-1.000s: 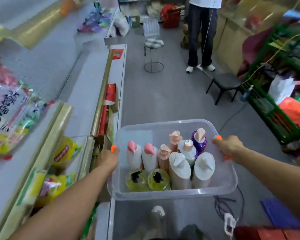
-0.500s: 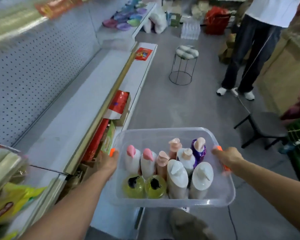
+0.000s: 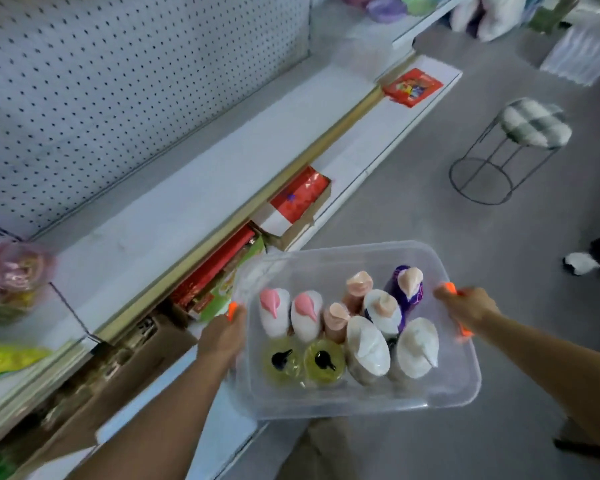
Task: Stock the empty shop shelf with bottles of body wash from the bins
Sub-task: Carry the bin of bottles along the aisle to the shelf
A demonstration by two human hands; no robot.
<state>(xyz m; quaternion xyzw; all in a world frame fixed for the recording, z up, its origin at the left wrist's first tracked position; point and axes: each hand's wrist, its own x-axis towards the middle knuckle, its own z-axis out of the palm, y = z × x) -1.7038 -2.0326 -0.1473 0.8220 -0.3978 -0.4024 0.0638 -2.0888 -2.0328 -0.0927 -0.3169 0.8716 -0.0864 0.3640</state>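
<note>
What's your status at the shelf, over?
Left hand and right hand each grip an end of the clear plastic bin. Pump bottles of body wash upright inside. White empty shelf bare ahead; round metal-legged stool off right.

A bare white shelf (image 3: 174, 202) with a gold front edge runs below grey pegboard (image 3: 118, 81). Beneath it, the base shelf (image 3: 371, 143) holds red boxes (image 3: 298, 195) and a red packet (image 3: 412, 86). A wire stool (image 3: 499, 150) stands on the grey floor (image 3: 430, 209)
</note>
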